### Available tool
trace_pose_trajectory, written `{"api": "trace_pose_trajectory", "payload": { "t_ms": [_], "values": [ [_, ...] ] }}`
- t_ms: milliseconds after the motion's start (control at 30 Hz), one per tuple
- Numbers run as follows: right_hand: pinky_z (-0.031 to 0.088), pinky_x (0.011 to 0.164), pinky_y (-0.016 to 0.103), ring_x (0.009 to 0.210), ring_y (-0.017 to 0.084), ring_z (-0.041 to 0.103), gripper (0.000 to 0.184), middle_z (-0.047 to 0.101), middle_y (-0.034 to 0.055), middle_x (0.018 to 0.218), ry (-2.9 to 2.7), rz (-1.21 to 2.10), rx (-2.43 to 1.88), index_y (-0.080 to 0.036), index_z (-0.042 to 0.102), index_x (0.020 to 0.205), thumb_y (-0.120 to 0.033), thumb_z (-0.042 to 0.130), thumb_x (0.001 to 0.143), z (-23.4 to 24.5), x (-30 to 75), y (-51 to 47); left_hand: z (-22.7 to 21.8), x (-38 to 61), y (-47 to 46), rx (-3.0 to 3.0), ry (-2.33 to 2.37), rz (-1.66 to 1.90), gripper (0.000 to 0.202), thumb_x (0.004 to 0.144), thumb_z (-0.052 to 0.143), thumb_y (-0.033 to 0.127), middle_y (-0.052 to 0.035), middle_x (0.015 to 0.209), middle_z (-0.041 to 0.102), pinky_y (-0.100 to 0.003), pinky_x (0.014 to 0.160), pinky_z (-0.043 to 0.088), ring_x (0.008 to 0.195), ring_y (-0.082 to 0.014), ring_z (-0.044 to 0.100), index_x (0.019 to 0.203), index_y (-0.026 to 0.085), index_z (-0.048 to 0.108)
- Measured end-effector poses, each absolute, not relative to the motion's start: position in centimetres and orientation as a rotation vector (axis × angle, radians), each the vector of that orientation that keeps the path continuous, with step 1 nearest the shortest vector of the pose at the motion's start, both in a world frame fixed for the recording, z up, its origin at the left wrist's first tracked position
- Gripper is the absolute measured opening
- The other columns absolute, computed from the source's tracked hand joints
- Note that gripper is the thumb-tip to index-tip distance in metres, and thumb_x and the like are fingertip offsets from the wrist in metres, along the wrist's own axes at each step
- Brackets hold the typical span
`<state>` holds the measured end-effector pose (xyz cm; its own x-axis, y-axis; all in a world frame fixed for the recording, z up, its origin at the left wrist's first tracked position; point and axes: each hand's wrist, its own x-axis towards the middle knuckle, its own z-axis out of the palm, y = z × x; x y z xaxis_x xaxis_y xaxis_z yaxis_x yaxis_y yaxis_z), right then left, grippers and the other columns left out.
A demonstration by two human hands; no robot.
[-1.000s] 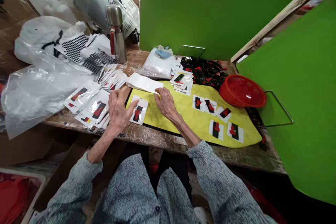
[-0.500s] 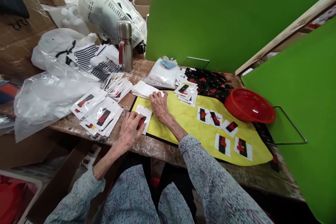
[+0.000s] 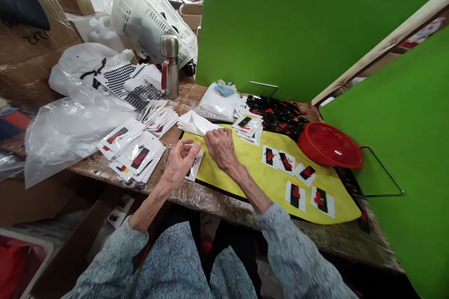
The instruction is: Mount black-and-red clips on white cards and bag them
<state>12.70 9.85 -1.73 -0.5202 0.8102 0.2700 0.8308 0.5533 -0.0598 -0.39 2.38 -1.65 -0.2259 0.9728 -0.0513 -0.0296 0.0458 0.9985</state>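
Note:
My left hand [image 3: 180, 162] hovers with curled fingers just beside a white card with a black and red patch [image 3: 194, 167], and nothing shows in its grip. My right hand [image 3: 220, 147] rests on the yellow cloth [image 3: 336, 208], its fingertips at the raised end of a bundle of white paper sheets [image 3: 194, 123]. Several similar cards [image 3: 270, 155] lie spread on the cloth, and a small pile of them [image 3: 248, 128] sits beyond my right hand. Left of my hands lies a heap of cards in clear sleeves [image 3: 135, 155].
The worn wooden table edge [image 3: 213, 208] runs below my hands. A red basket [image 3: 351, 152], black patterned pieces [image 3: 277, 114], a steel flask [image 3: 170, 67], clear plastic [image 3: 70, 135] and a white crate [image 3: 150, 14] stand around. Green panels [image 3: 280, 23] rise behind.
My left hand has lifted off the card and curled. The end of the white sheets now stands raised by my right fingers. The view has shifted slightly.

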Motion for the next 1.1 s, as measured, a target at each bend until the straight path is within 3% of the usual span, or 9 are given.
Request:
{"api": "trace_pose_trajectory", "payload": {
  "t_ms": [133, 233, 300, 367, 467, 567, 767, 1033, 1100],
  "values": [
    [0.036, 0.089, 0.039, 0.082, 0.022, 0.054, 0.018, 0.065, 0.0062, 0.079, -2.477, -0.12, -1.097, -0.017, 0.061, 0.083, -0.012, 0.047, 0.093, -2.1, 13.3, 1.7, -1.9, 0.8, 2.3, 0.809, 1.292, 1.425, 0.035, 0.074, 0.067, 0.046, 0.0011, 0.075, 0.062, -0.023, 0.06, 0.044, 0.065, -0.0118, 0.057, 0.091, 0.018, 0.058],
    [0.041, 0.085, 0.038, 0.088, 0.023, 0.054, 0.014, 0.064, 0.0087, 0.09, -2.267, 0.107, -1.183, -0.017, 0.062, 0.096, -0.028, 0.052, 0.094, -1.7, 14.9, -1.9, -2.5, 0.5, 0.3, 0.895, 1.248, 1.227, 0.034, 0.075, 0.065, 0.051, 0.0033, 0.066, 0.056, -0.021, 0.054, 0.04, 0.058, -0.0105, 0.05, 0.079, 0.017, 0.058],
    [0.042, 0.086, 0.041, 0.096, 0.025, 0.054, 0.03, 0.062, 0.0125, 0.103, -2.053, 0.294, -1.359, -0.016, 0.058, 0.114, -0.035, 0.056, 0.092, -1.1, 16.5, -2.4, -2.6, 0.0, -1.3, 0.983, 1.168, 1.047, 0.037, 0.076, 0.064, 0.053, 0.003, 0.066, 0.056, -0.021, 0.053, 0.04, 0.057, -0.0104, 0.049, 0.081, 0.017, 0.059],
    [0.044, 0.084, 0.04, 0.094, 0.023, 0.055, 0.04, 0.061, 0.0111, 0.103, -1.95, 0.686, -1.427, -0.016, 0.054, 0.121, -0.037, 0.06, 0.087, -0.6, 18.0, -2.1, -2.3, -0.5, -2.7, 1.057, 1.107, 0.882, 0.038, 0.079, 0.062, 0.054, 0.0029, 0.066, 0.055, -0.021, 0.051, 0.038, 0.056, -0.01, 0.047, 0.084, 0.016, 0.059],
    [0.044, 0.068, 0.03, 0.072, 0.015, 0.054, 0.026, 0.059, 0.0018, 0.08, -1.828, 1.503, -1.257, -0.017, 0.061, 0.096, -0.04, 0.06, 0.085, -0.5, 19.6, -1.8, -1.8, -0.9, -3.7, 1.188, 1.093, 0.719, 0.036, 0.084, 0.057, 0.052, 0.0032, 0.065, 0.052, -0.02, 0.048, 0.033, 0.054, -0.0092, 0.043, 0.085, 0.016, 0.059],
    [0.039, 0.061, 0.025, 0.063, 0.01, 0.048, 0.028, 0.055, -0.0025, 0.071, -1.536, 1.886, -1.119, -0.017, 0.059, 0.082, -0.045, 0.062, 0.082, -0.9, 20.1, -2.5, -1.5, -1.0, -3.9, 1.318, 1.082, 0.631, 0.033, 0.087, 0.053, 0.048, 0.003, 0.066, 0.05, -0.021, 0.048, 0.031, 0.055, -0.0091, 0.042, 0.085, 0.015, 0.059],
    [0.038, 0.062, 0.024, 0.064, 0.011, 0.046, 0.03, 0.052, -0.0032, 0.069, -1.494, 1.878, -1.151, -0.018, 0.055, 0.073, -0.045, 0.066, 0.079, -1.6, 20.3, -4.1, -1.0, -0.8, -4.0, 1.484, 1.051, 0.546, 0.032, 0.09, 0.048, 0.044, 0.0007, 0.07, 0.056, -0.02, 0.05, 0.036, 0.059, -0.0111, 0.048, 0.09, 0.016, 0.064],
    [0.039, 0.064, 0.025, 0.066, 0.012, 0.046, 0.026, 0.053, -0.0019, 0.074, -1.438, 1.866, -1.108, -0.019, 0.054, 0.078, -0.044, 0.06, 0.083, -1.5, 19.9, -5.3, -1.0, -0.7, -3.9, 1.564, 1.029, 0.52, 0.033, 0.092, 0.047, 0.042, -0.0014, 0.074, 0.062, -0.021, 0.05, 0.04, 0.062, -0.0119, 0.053, 0.092, 0.015, 0.066],
    [0.037, 0.062, 0.025, 0.065, 0.011, 0.045, 0.026, 0.051, -0.0021, 0.073, -1.463, 1.827, -1.106, -0.019, 0.054, 0.077, -0.043, 0.059, 0.084, -1.6, 19.8, -5.6, -0.6, -0.7, -4.0, 1.642, 1.063, 0.538, 0.03, 0.092, 0.048, 0.04, -0.0021, 0.078, 0.065, -0.023, 0.056, 0.045, 0.066, -0.0134, 0.057, 0.098, 0.017, 0.067]
  ]
}}
